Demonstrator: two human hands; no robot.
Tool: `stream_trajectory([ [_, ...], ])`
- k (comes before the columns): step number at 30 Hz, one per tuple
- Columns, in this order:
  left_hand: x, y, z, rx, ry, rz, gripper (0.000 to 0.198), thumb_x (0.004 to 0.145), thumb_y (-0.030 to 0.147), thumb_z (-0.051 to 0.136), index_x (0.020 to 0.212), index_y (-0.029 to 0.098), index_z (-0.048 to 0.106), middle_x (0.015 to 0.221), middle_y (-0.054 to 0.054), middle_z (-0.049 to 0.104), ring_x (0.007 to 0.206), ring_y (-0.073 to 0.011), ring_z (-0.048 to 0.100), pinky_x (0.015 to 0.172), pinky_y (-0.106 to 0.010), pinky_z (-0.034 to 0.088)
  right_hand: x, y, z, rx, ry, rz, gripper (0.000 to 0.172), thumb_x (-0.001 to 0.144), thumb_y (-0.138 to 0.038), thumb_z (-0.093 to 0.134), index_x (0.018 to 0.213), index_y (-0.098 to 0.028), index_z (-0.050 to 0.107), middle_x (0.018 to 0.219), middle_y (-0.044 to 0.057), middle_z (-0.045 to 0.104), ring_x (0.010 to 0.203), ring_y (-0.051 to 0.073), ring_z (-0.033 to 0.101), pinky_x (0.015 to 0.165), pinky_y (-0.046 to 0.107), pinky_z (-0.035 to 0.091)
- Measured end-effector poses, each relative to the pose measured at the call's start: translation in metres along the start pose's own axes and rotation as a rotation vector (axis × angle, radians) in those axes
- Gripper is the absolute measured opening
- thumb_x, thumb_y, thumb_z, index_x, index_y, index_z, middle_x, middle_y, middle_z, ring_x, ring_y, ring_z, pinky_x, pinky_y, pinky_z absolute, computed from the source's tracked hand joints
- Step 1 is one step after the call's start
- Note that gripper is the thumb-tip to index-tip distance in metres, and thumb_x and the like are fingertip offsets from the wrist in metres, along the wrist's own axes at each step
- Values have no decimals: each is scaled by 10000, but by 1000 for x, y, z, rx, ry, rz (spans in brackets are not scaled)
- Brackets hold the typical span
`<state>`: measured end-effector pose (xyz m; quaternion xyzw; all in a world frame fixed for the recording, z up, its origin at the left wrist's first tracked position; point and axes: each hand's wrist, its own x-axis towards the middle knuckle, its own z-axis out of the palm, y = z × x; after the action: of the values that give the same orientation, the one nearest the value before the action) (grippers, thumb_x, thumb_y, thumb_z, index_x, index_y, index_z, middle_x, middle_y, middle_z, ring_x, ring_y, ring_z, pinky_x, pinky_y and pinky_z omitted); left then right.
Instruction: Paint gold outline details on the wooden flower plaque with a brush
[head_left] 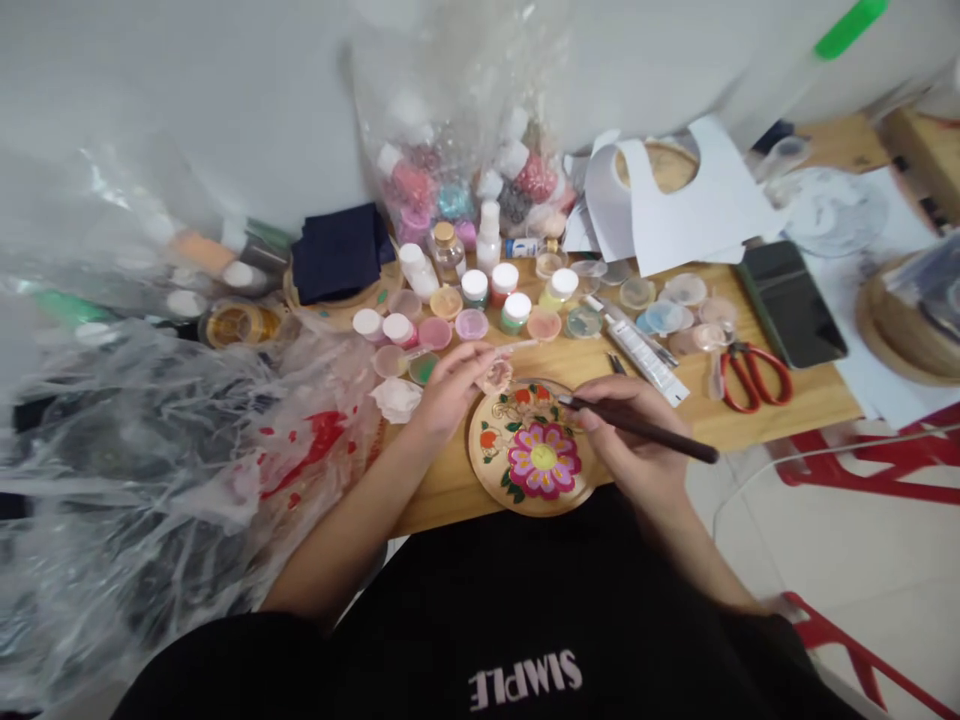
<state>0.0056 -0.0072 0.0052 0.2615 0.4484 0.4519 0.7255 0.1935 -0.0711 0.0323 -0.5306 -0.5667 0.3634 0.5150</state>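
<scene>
My right hand is closed round a dark-handled paintbrush, its tip over the upper right of a round wooden plaque. The plaque is painted with a large pink flower, small orange flowers and green leaves. Closed fingers of my left hand pinch a small clear cup with a pinkish residue, just above the plaque's upper left edge. A pale stick points right from beside the cup; whether the fingers hold it too is unclear. A crumpled white tissue lies left of my left hand.
White-capped paint jars and shallow paint cups crowd the table behind my hands. To the right lie a white tube, red-handled pliers and a black phone. Plastic sheeting covers the left side.
</scene>
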Motion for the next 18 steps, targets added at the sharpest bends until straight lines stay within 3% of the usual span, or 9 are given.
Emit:
stream_trajectory([
  [6, 0, 2, 0, 40, -27, 26, 195, 681, 305, 780, 783, 168, 685, 734, 15, 710, 707, -83, 650, 694, -203, 491, 15, -10, 13, -221, -164, -248, 195, 808, -136, 652, 959, -259, 671, 854, 5, 730, 784, 158, 696, 689, 291, 557],
  [13, 2, -5, -4, 41, -64, 60, 203, 725, 363, 763, 774, 173, 708, 770, -1, 729, 753, -94, 667, 729, -207, 501, 21, -2, 14, -199, -245, -262, 176, 816, -147, 655, 956, -250, 681, 880, 7, 745, 800, 153, 706, 721, 296, 569],
  [18, 3, -5, -4, -27, -71, 49, 288, 650, 415, 828, 769, 175, 721, 783, 4, 741, 756, -91, 678, 741, -206, 519, 22, -5, 11, -177, -215, -207, 116, 837, -179, 662, 939, -229, 685, 854, 11, 743, 783, 139, 703, 700, 273, 567],
])
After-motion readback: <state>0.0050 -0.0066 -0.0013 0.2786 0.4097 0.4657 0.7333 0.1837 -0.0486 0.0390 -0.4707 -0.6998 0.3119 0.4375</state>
